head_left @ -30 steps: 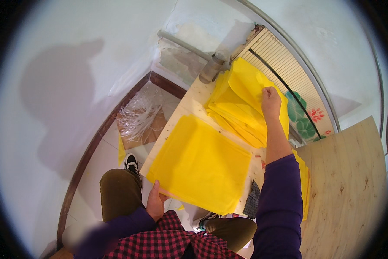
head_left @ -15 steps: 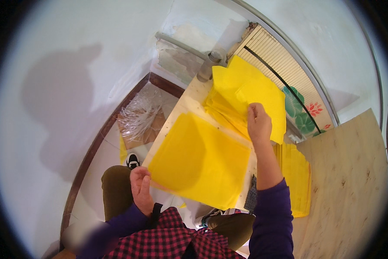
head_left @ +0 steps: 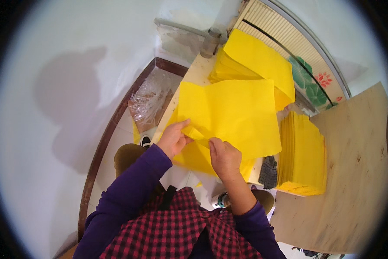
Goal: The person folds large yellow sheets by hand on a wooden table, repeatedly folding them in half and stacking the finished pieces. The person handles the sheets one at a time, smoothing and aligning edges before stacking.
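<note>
Two hands folding a corner of yellow paper

Left of the hands lies crumpled clear plastic [head_left: 148, 101]. The left hand [head_left: 173, 139] and right hand [head_left: 224, 157], close together, pinch the near corner of a yellow sheet [head_left: 233, 116] spread just beyond them. Right of the right hand sits a stack of yellow sheets [head_left: 303, 157] on a wooden board [head_left: 354, 172].

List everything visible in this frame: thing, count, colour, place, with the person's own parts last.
yellow sheet: one, yellow, spread on the table, near corner folded between both hands
loose yellow sheets: a pile, yellow, far end of table
stacked yellow sheets: one stack, yellow, right of table
table: one, pale, bare strip at far left edge
plastic bag: one, clear, on floor left of table
wooden board: one, light wood, right
left hand: pinching the sheet's corner
right hand: on the fold
</note>
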